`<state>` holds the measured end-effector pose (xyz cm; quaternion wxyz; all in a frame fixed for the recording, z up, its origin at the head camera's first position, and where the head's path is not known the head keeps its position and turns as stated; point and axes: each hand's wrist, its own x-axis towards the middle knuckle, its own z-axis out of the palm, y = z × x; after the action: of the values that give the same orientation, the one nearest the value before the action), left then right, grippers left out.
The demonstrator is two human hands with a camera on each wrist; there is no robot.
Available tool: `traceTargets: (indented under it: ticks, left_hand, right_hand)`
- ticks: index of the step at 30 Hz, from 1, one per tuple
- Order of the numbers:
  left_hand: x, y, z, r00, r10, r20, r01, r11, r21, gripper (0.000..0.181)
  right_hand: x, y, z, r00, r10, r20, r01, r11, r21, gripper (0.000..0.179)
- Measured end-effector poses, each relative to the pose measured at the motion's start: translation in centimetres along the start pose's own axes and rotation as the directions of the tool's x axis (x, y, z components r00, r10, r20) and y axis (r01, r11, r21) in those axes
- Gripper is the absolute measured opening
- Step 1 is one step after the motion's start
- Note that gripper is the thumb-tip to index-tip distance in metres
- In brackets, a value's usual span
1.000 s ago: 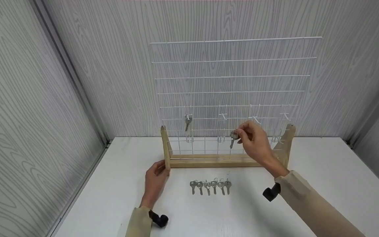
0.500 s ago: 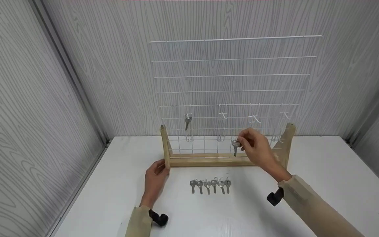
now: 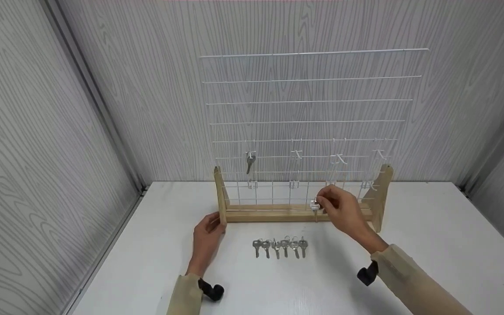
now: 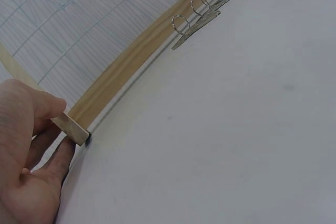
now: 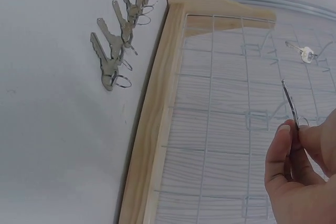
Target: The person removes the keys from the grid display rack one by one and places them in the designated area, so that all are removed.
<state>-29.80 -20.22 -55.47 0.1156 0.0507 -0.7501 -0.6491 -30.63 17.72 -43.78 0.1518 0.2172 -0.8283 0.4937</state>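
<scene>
My right hand [image 3: 344,211] pinches a silver key [image 3: 315,205] by its ring end, in front of the rack's lower part. In the right wrist view the key [image 5: 290,102] is seen edge-on between thumb and fingers. My left hand [image 3: 208,236] grips the left end of the rack's wooden base [image 3: 278,216]; the left wrist view has thumb and fingers around the wooden end piece [image 4: 73,129]. Another key [image 3: 250,162] hangs from an upper left hook on the white wire grid [image 3: 298,103]. Several keys with rings [image 3: 285,247] lie in a row on the table before the base.
White hooks [image 3: 296,154] stick out from the grid in two rows. The wooden right upright [image 3: 383,192] stands behind my right forearm. A grey wood-patterned wall [image 3: 147,87] rises behind the white table [image 3: 147,271], with another wall on either side.
My right hand has moved down from hook height to near the wooden base, carrying the key. My left hand stays on the rack; the hanging key and the row of keys have not moved.
</scene>
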Motion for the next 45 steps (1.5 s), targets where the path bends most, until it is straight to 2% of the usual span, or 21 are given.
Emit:
traceTargets:
  ticks: [12,19,27,39,45]
  left_hand:
    - [-0.2,0.1,-0.1,1.0,0.023,0.014,-0.023,1.0,-0.015,0.043]
    - [-0.2,0.3,-0.2,1.0,0.016,0.007,-0.016,1.0,-0.027,0.043]
    - [-0.1,0.1,-0.1,1.0,0.008,0.004,-0.008,1.0,-0.016,0.041]
    - [-0.1,-0.2,0.0,1.0,0.019,-0.006,-0.019,1.0,0.021,0.042]
    - [0.0,0.0,0.0,1.0,0.03,-0.002,-0.03,1.0,0.001,0.041]
  right_hand:
    - [-1.8,2.3,1.1,0.992,0.111,0.053,-0.112,0.994,0.014,0.006]
    - [-2.5,3.3,1.9,0.991,0.126,0.041,-0.128,0.991,0.039,0.004]
    - [-3.3,4.4,2.3,0.985,0.158,0.065,-0.162,0.984,0.07,0.005]
    - [-4.6,6.6,3.0,0.947,0.263,0.182,-0.289,0.948,0.136,0.012]
    - [-4.8,6.7,3.3,0.93,0.309,0.199,-0.337,0.932,0.13,0.011]
